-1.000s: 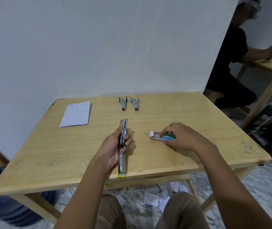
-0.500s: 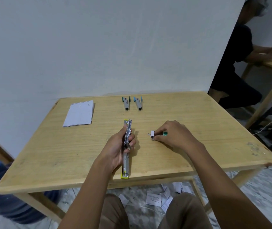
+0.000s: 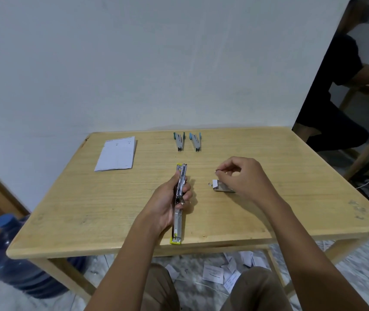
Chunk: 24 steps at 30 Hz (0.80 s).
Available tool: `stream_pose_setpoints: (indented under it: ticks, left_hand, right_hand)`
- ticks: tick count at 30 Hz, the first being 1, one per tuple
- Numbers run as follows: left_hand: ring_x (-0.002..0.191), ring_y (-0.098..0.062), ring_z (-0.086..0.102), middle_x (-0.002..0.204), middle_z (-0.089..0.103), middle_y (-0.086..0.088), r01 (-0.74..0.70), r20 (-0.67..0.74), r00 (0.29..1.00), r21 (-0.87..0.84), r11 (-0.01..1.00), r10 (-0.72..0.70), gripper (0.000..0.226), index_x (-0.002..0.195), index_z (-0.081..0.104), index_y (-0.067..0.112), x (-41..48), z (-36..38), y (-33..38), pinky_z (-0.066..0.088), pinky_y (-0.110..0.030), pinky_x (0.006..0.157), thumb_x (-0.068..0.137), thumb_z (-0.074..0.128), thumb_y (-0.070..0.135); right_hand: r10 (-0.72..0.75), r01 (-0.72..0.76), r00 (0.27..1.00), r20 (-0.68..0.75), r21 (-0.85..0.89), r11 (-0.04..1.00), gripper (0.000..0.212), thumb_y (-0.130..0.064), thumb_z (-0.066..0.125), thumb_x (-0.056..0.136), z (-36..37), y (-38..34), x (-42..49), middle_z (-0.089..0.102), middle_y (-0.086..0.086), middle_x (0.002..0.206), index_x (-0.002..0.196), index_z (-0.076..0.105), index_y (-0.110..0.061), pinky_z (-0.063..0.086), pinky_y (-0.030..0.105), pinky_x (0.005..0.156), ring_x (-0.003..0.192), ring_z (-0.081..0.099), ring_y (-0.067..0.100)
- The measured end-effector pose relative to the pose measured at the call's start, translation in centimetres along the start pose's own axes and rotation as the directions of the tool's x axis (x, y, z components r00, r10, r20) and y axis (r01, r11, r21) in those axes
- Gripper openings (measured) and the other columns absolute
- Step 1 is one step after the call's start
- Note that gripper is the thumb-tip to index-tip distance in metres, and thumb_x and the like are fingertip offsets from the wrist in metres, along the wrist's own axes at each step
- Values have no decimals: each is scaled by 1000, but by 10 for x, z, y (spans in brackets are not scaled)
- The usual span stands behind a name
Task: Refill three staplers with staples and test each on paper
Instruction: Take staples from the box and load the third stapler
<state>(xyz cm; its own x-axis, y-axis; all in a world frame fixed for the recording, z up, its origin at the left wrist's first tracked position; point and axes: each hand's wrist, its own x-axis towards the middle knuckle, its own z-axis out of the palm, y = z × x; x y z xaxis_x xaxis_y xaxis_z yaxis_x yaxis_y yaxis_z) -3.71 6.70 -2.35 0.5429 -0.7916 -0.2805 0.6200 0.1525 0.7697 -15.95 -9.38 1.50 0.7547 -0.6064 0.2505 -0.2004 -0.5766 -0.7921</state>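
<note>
A yellow stapler [image 3: 178, 223], swung fully open and flat, lies lengthwise at the table's near middle. My left hand [image 3: 168, 203] grips it around its hinge. My right hand [image 3: 242, 178] hovers just right of it, thumb and forefinger pinched on a thin strip of staples [image 3: 220, 170] held above the table. Below that hand lies the small open staple box [image 3: 220, 186], partly hidden. Two closed staplers stand side by side at the far edge, one teal [image 3: 179, 141], one blue [image 3: 195, 142]. A stack of white paper [image 3: 116, 156] lies at the far left.
The wooden table [image 3: 291, 198] stands against a white wall. A blue water jug [image 3: 15, 254] sits on the floor at the left. Paper scraps [image 3: 219, 272] litter the floor under the table. Another person [image 3: 336, 86] sits at a second table to the right.
My right hand left the staple box, rose and now pinches a strip of staples. The left hand stays on the open stapler.
</note>
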Motion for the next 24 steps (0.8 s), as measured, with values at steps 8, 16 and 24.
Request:
stream_pose_setpoints:
  ticks: [8, 16, 24]
  left_hand:
    - [43, -8, 42, 59, 42, -1, -10, 0, 1000, 35, 999, 10, 35, 88, 55, 8, 3, 0, -3, 23, -16, 33, 102, 44, 39]
    - [40, -11, 40, 57, 43, -9, -11, 0, 1000, 57, 998, 11, 44, 90, 65, 3, 5, -3, -4, 26, -18, 35, 102, 46, 41]
    - [37, -9, 43, 61, 46, -10, 0, -21, 1000, 30, 1000, 1, 45, 104, 60, -1, 7, -4, -5, 26, -17, 31, 101, 46, 41]
  right_hand:
    - [-20, 14, 999, 30, 177, 984, 3, -17, 76, 85, 54, -33, -19, 74, -8, 75, 86, 74, -19, 51, 10, 65, 69, 70, 0]
    - [0, 5, 1000, -27, 187, 982, 6, -8, 71, 86, 71, -39, -24, 72, 2, 72, 83, 69, -13, 54, 17, 54, 51, 69, 6]
    - [32, -19, 996, -80, 166, 986, 7, -9, 70, 85, 77, -40, -29, 70, 2, 72, 79, 67, -13, 59, 27, 58, 55, 69, 9]
